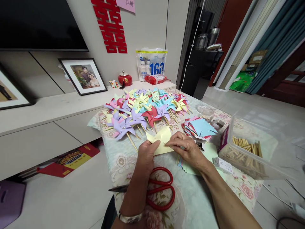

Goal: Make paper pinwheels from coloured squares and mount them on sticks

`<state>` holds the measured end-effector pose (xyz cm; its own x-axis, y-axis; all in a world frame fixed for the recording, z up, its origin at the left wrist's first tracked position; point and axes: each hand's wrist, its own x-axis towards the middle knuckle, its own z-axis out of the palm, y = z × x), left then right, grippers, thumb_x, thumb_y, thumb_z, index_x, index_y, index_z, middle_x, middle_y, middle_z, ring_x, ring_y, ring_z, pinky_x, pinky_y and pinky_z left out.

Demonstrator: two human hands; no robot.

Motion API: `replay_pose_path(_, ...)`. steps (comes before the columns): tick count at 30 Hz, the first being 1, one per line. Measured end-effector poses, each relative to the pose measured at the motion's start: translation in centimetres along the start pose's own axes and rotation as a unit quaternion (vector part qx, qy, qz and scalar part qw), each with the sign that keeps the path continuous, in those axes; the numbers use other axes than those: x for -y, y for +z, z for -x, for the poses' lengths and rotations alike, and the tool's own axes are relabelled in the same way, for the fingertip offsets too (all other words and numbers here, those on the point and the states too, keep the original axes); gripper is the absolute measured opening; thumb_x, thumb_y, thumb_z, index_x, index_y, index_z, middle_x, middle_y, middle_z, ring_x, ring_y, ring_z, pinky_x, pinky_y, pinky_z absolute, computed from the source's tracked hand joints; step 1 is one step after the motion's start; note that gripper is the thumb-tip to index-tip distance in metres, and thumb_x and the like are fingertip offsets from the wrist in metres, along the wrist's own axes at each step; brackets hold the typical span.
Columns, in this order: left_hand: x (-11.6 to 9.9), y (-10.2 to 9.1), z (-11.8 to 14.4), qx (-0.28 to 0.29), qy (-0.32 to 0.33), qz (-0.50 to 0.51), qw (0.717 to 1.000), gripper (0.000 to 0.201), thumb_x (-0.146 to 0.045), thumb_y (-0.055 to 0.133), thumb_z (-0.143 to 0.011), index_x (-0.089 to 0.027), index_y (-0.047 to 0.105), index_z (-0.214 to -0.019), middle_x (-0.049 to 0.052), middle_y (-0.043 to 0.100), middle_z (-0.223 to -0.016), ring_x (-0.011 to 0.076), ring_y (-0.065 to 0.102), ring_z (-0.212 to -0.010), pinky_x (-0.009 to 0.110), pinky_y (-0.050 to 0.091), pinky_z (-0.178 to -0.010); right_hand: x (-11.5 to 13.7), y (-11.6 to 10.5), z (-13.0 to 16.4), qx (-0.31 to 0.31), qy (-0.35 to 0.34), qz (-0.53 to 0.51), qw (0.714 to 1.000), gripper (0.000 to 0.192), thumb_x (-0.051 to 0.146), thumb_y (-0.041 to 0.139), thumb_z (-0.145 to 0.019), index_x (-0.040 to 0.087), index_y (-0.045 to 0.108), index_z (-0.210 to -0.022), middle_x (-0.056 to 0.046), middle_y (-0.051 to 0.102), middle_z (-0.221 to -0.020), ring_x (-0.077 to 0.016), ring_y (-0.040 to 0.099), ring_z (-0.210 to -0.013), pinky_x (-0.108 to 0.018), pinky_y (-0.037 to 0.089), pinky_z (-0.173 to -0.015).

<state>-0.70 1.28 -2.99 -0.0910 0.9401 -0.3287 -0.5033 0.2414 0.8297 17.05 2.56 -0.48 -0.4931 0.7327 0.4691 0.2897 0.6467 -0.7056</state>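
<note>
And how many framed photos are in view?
2: one framed photo on the cabinet left of the red jar, another frame cut off at the picture's left edge.

And this is a home, a living room by the look of it! Far left, a big dark television (35, 24) hangs over a long low cabinet (69, 105), where a framed couple's portrait (87, 77) stands. There's a red double-happiness cutout (111, 27) on the wall, a floral tablecloth (121, 161) near, and teal curtains (278, 55) far right!
</note>
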Motion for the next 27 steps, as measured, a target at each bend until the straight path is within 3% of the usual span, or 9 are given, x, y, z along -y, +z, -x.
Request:
replay_pose_path(4, 0.4, -0.1, -0.1, 0.017, 0.027, -0.011, 0.999, 0.036, -0.027, 0.081, -0.062, -0.011, 0.074, -0.093, 0.004, 0.076, -0.072, 0.0196, 0.069, -0.065, 0.030, 0.053, -0.067, -0.1, 0.0, 0.1, 0.041, -0.001, 0.012, 0.999, 0.025, 0.024, 0.054, -0.097, 0.028, 0.076, -0.106, -0.006, 0.059, -0.090, -0.0186, 0.059, -0.085, -0.031, 0.048, -0.073)
replay_pose_path(11, 0.4, 0.1, 0.0, -0.008, 0.045, -0.074, 0.996, 0.034, -0.030, 0.081, -0.060, -0.011, 0.076, -0.087, 0.002, 0.074, -0.066, 0.0173, 0.067, -0.061, 0.026, 0.051, -0.060, -0.4, 0.1, 0.0, 0.076, 0.026, 0.006, 0.997, 0.023, 0.032, 0.054, -0.098, 0.025, 0.076, -0.100, -0.007, 0.064, -0.091, -0.0195, 0.060, -0.087, -0.031, 0.048, -0.076)
replay_pose_path(18, 0.4, 0.3, 0.2, 0.014, 0.047, -0.075, 0.996, 0.030, -0.027, 0.079, -0.064, -0.011, 0.076, -0.090, 0.003, 0.076, -0.068, 0.0172, 0.067, -0.059, 0.026, 0.052, -0.060, -0.1, 0.7, -0.1, 0.042, 0.136, -0.036, 0.989, 0.012, 0.026, 0.063, -0.089, 0.020, 0.070, -0.081, -0.002, 0.067, -0.080, -0.0169, 0.059, -0.074, -0.028, 0.043, -0.068)
replay_pose_path(27, 0.7, 0.4, 0.1, 0.016, 0.048, -0.087, 0.995, 0.031, -0.025, 0.077, -0.065, -0.010, 0.076, -0.092, 0.003, 0.076, -0.068, 0.0175, 0.068, -0.059, 0.025, 0.051, -0.058, 0.2, 1.8, -0.2, -0.001, 0.262, -0.081, 0.962, 0.015, 0.030, 0.062, -0.078, 0.018, 0.060, -0.070, 0.005, 0.049, -0.060, -0.0110, 0.040, -0.055, -0.024, 0.030, -0.053)
